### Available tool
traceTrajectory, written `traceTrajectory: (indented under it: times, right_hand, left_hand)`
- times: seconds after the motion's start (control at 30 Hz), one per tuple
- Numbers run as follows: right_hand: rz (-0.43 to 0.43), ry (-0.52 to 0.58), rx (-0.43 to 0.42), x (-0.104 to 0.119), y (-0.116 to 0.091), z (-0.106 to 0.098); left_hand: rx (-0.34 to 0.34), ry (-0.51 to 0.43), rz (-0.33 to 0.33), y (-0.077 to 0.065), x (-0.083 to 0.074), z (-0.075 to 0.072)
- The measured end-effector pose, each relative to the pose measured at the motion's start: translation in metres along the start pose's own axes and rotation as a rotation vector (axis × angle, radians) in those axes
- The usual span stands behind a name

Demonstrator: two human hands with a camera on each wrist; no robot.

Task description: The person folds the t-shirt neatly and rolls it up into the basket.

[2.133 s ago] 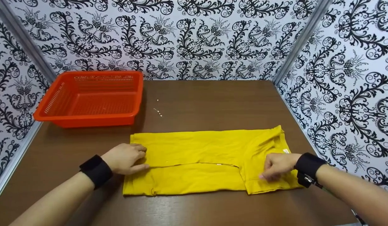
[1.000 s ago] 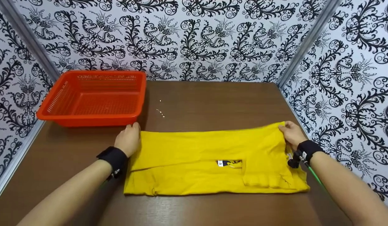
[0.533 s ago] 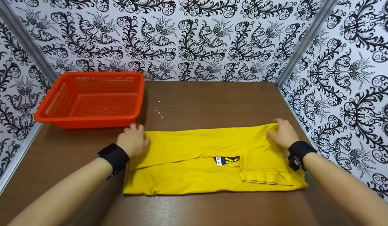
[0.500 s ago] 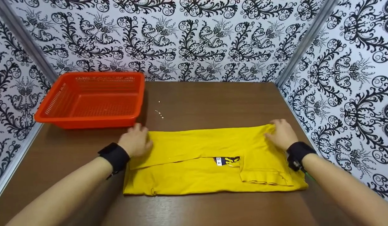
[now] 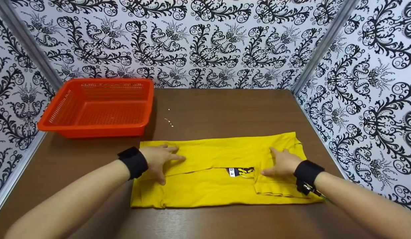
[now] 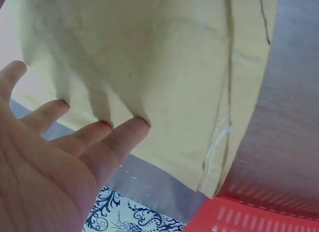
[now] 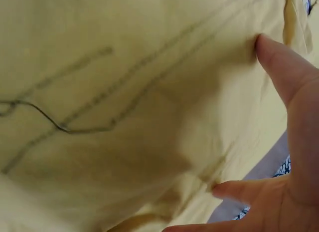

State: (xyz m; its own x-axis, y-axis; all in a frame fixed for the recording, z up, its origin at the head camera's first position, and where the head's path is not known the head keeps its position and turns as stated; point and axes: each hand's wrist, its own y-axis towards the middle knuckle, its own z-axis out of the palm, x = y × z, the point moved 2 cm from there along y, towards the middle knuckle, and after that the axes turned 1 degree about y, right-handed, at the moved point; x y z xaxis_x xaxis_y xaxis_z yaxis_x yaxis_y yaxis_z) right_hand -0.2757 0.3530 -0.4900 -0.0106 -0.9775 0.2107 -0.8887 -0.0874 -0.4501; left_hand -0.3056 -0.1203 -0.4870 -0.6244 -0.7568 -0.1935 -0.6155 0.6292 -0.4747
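A yellow T-shirt (image 5: 208, 189) lies folded into a long strip across the table, its short sleeve (image 5: 275, 187) turned in at the right end. Part of a dark printed patch (image 5: 240, 171) with white and yellow shows in the gap between the folded layers. On the left end, my left hand (image 5: 158, 160) has its fingers spread; in the left wrist view its fingertips (image 6: 142, 123) touch the cloth. Near the sleeve my right hand (image 5: 283, 162) also spreads its fingers, and in the right wrist view the fingertips meet the fabric, where dark stitching lines show.
An orange plastic basket (image 5: 102, 114) with slotted sides stands at the back left, nothing in it. A few small pale specks (image 5: 170, 122) dot the brown table (image 5: 225, 113). Patterned panels (image 5: 205, 43) enclose the back and sides.
Both hands first gripped the shirt's far corners and folded the upper layer back, uncovering the printed patch. Since then they have let go and moved inward and nearer onto the cloth, fingers spread.
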Motion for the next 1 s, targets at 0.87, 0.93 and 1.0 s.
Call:
traceTrajectory:
  times: [0.87,0.93,1.0]
  right_hand:
    - [-0.098,0.07,0.121,0.018,0.11,-0.055]
    - [-0.152,0.007,0.033,0.037,0.099,-0.054]
    - [-0.173,-0.035,-0.049,0.059,0.084,-0.048]
  left_hand:
    - [-0.19,0.366,-0.101,-0.031,-0.092,0.047]
    - [-0.264,0.38,0.0,-0.027,-0.077,0.04]
    - [-0.327,0.413,0.118,-0.021,-0.058,0.033]
